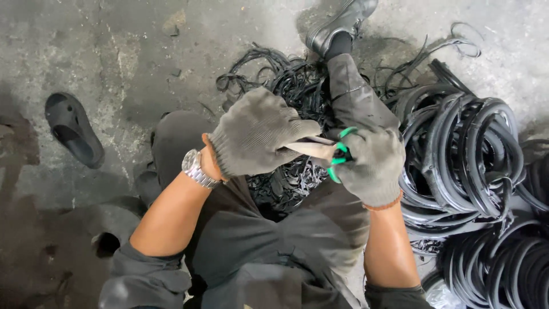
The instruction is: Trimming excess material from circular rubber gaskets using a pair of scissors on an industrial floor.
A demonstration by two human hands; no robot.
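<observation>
Seen from the head camera: green-handled scissors (338, 155) are gripped in the right hand (372, 166), which is closed around the handles. The pale blades lie nearly level, pointed toward nine o'clock, just right of centre. The blade tips are covered by the left hand (257, 134), curled shut; what it pinches cannot be told. Both hands are in grey knit gloves. Black rubber scraps (286, 86) are heaped at twelve o'clock, coiled black rubber rings (469, 149) at three, a dark sandal (74, 129) at nine.

No packages, labels, signs or screens.
</observation>
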